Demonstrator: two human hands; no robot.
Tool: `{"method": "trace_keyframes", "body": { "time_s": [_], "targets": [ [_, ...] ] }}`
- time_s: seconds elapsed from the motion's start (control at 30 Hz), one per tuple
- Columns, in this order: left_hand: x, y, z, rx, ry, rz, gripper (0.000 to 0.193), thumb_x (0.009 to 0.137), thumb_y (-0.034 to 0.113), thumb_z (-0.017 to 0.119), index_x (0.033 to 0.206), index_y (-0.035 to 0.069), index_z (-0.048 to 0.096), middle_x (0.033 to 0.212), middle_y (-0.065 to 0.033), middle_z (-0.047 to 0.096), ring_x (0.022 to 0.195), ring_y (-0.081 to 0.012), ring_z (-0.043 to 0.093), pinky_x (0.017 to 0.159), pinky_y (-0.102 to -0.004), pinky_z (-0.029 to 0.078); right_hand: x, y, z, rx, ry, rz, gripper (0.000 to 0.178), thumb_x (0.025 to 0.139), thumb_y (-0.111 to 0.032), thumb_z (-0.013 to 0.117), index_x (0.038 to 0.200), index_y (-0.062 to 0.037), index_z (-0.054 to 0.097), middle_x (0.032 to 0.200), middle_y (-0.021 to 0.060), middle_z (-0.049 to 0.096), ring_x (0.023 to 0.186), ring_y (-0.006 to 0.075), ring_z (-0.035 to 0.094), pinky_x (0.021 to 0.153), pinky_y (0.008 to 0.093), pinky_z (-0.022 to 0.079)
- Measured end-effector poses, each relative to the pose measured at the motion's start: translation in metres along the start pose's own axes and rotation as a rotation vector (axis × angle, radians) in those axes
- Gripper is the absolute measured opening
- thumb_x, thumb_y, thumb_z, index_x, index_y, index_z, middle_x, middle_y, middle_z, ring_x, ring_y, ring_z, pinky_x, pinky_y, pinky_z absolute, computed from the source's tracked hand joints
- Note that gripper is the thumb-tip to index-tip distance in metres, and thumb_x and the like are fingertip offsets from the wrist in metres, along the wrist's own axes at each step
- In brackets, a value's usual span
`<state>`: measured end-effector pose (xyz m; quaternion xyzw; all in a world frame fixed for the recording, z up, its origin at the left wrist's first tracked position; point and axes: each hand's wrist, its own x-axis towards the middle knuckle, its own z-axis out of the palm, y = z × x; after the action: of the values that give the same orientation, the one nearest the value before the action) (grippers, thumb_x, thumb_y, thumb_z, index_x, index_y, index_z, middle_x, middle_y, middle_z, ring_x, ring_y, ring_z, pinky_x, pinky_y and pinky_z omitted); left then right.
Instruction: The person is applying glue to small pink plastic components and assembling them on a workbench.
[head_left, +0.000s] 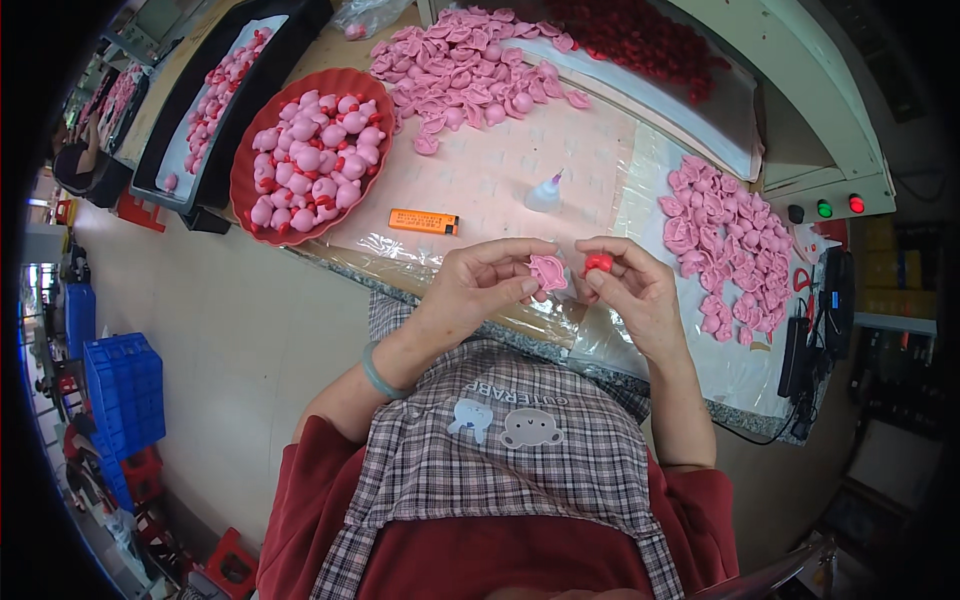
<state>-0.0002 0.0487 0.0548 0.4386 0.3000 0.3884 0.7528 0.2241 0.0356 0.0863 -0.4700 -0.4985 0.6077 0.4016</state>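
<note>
A red bowl [243, 165] of pink figures [318, 160] and an orange lighter [424, 221] sit left on the bench [480, 180] as, at its near side, the left hand [475, 277] pinches a pink piece [548, 272], best gripped lightly. An upright bottle [543, 196] beyond could obstruct reaching; the right hand [647, 292] pinches a red part [598, 262], partly covered but seemingly rounded, left of piled pink pieces [725, 245].

The right hand [642, 288] partly hides the red piece [598, 262].
</note>
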Motion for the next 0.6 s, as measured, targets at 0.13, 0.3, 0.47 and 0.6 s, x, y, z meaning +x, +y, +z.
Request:
{"method": "trace_keyframes", "body": {
  "time_s": [0.13, 0.3, 0.47, 0.6],
  "targets": [
    [0.000, 0.000, 0.003, 0.053, 0.013, 0.051, 0.040, 0.088, -0.002, 0.066, 0.127, -0.003, 0.057, 0.111, -0.0095, 0.064, 0.098, -0.0151, 0.063, 0.088, -0.0270, 0.053, -0.006, -0.005, 0.011, -0.008, 0.048, -0.066, 0.019, 0.089, 0.000, 0.066, 0.107, 0.0048, 0.062, 0.094, 0.0052, 0.063, 0.082, 0.0089, 0.060, 0.073, 0.0225, 0.050],
    [0.001, -0.005, 0.003, 0.051, 0.006, 0.127, 0.036, 0.086, -0.004, 0.068, 0.121, -0.003, 0.060, 0.116, -0.0090, 0.059, 0.101, -0.0147, 0.062, 0.091, -0.0276, 0.052, -0.009, -0.003, 0.023, -0.269, 0.064, -0.174, 0.019, 0.087, -0.001, 0.069, 0.103, 0.0048, 0.062, 0.092, 0.0048, 0.065, 0.082, 0.0079, 0.061, 0.074, 0.0209, 0.050],
    [0.001, -0.002, 0.005, 0.233, 0.041, 0.142, 0.031, 0.086, -0.004, 0.068, 0.116, -0.004, 0.063, 0.119, -0.0105, 0.060, 0.101, -0.0144, 0.062, 0.090, -0.0274, 0.054, -0.010, 0.003, 0.032, -0.389, 0.117, -0.125, 0.017, 0.088, -0.004, 0.069, 0.102, 0.0031, 0.064, 0.090, 0.0032, 0.067, 0.077, 0.0059, 0.060, 0.070, 0.0198, 0.049],
    [-0.001, 0.002, 0.008, 0.304, 0.058, 0.113, 0.033, 0.086, -0.004, 0.067, 0.118, -0.003, 0.063, 0.120, -0.0112, 0.061, 0.102, -0.0146, 0.063, 0.090, -0.0266, 0.054, -0.008, 0.008, 0.031, -0.382, 0.128, -0.128, 0.016, 0.088, -0.005, 0.069, 0.102, 0.0031, 0.065, 0.087, 0.0026, 0.067, 0.074, 0.0049, 0.059, 0.066, 0.0191, 0.048]
  ]
}}
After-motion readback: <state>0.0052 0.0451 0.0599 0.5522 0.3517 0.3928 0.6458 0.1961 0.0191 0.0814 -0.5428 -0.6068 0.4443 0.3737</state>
